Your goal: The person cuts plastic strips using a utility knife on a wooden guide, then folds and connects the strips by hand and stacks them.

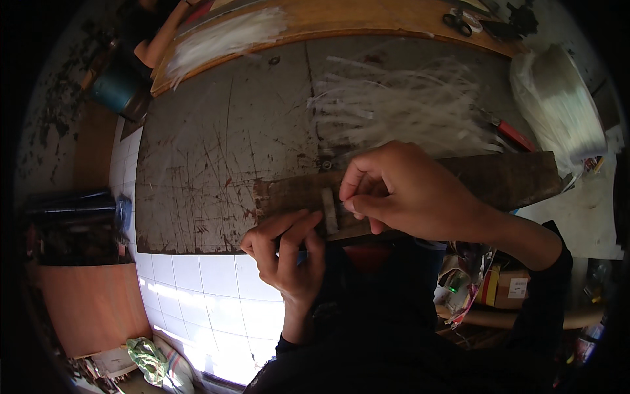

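Note:
My right hand point(407, 190) pinches the upper end of a small pale strip point(329, 211) that lies across a dark wooden board point(499, 174) at the near edge of the worktable. My left hand point(289, 253) is curled just below that strip, fingers closed around a small tool of which only a bluish bit shows; what it is I cannot tell. A loose heap of thin white strips point(407, 105) lies on the scratched grey tabletop point(216, 157) beyond my right hand.
Another bundle of white strips point(226, 36) rests on a wooden plank point(341, 20) at the far edge, with black scissors point(457, 23) further right. A red-handled tool point(515, 134) and a white plastic bag point(558, 98) are at the right. White floor tiles point(197, 289) show below.

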`<state>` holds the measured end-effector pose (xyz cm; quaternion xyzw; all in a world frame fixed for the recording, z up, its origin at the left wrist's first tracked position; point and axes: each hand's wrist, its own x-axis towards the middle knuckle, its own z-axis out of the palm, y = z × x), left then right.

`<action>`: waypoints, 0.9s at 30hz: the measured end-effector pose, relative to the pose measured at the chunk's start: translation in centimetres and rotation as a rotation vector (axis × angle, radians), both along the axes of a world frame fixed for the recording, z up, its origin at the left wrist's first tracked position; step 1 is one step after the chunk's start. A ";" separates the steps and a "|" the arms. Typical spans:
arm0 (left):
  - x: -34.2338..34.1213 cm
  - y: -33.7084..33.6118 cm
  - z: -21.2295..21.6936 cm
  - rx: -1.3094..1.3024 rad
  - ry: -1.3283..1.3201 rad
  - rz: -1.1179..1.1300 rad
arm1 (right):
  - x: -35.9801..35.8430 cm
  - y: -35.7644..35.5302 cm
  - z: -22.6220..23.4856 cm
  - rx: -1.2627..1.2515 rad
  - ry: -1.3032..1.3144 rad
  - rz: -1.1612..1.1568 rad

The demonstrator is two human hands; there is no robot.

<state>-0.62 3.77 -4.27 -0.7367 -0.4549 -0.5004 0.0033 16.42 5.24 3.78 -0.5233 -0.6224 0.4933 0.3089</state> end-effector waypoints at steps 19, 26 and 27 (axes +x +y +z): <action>-0.1 0.1 -0.4 0.012 -0.040 -0.004 | -0.5 0.0 0.2 0.156 -0.226 0.102; -0.2 -0.3 0.1 -0.020 0.077 0.000 | -0.7 -0.5 -0.4 0.238 -0.171 0.038; -0.2 -0.4 0.2 -0.034 0.129 0.003 | -0.7 -0.5 -0.5 0.241 -0.152 0.033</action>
